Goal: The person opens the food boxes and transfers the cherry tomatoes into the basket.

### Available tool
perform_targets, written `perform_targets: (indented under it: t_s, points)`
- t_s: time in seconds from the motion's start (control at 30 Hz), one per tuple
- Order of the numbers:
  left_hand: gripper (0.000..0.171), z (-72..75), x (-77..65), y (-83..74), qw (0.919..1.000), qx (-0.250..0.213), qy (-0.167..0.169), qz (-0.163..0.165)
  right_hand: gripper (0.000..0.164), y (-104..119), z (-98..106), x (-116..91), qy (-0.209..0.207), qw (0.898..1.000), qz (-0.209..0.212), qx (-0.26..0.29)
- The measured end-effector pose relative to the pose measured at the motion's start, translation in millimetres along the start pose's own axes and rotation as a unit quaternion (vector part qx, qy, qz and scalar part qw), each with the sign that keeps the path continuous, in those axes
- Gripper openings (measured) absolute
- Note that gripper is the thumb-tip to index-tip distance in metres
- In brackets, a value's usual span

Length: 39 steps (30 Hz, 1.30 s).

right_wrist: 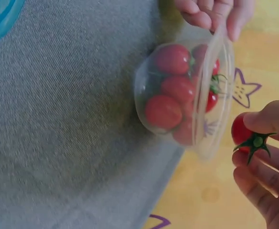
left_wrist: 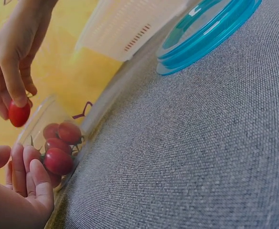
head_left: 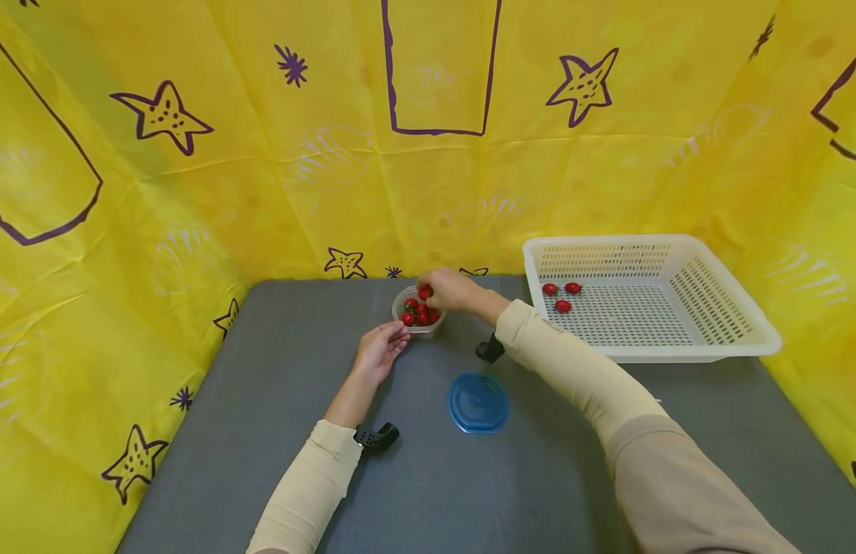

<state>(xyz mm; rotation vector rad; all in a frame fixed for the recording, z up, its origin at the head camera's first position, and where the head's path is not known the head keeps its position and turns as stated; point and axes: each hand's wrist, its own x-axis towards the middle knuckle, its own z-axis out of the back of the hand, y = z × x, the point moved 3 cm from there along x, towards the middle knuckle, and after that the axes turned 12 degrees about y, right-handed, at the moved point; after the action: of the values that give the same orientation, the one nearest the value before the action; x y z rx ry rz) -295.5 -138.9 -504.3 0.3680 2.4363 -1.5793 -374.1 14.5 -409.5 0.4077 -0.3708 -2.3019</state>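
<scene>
A clear plastic container [right_wrist: 146,102] holds several cherry tomatoes [right_wrist: 177,90] with green stems and stands near the table's far edge. At its near-left rim, my left hand [head_left: 381,352] holds on, thumb at the top edge and fingers against the outer wall. Above the opening, my right hand [head_left: 451,291] pinches a single red cherry tomato [right_wrist: 242,131] between thumb and fingers, its green calyx showing in the right wrist view. On the table nearer to me lies a round blue lid [head_left: 479,403].
To the right stands a white perforated plastic basket [head_left: 704,352] with three cherry tomatoes [head_left: 563,306] at its left end. Grey cloth covers the table [head_left: 261,385]. A yellow patterned curtain [head_left: 428,177] hangs behind and at the sides.
</scene>
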Motion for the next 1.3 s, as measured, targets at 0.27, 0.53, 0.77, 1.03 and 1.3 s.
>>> perform_targets:
  t_s: [0.27,0.53,0.77,1.03,1.3]
  points:
    - [0.024,-0.4,2.0,0.1,1.0000,-0.002,-0.004,0.006,0.029,-7.5,18.2,-6.8,-0.027,0.999,0.020,0.009]
    - [0.026,-0.3,2.7,-0.9,0.9999,0.007,-0.007,0.007,0.028,-19.0,39.0,-17.5,-0.072,0.996,0.046,0.031]
    - [0.020,-0.1,2.8,-1.0,0.9997,0.016,-0.011,0.013,0.029,-32.4,50.8,-27.4,-0.089,0.993,0.041,0.059]
    - [0.023,1.0,2.4,-3.0,0.9995,0.024,-0.006,0.021,0.031,-41.7,68.4,-44.9,-0.097,0.991,0.006,0.088]
    - [0.029,2.3,1.6,-2.1,0.9990,0.036,-0.006,0.025,0.033,-53.6,80.8,-65.6,-0.099,0.990,-0.027,0.101]
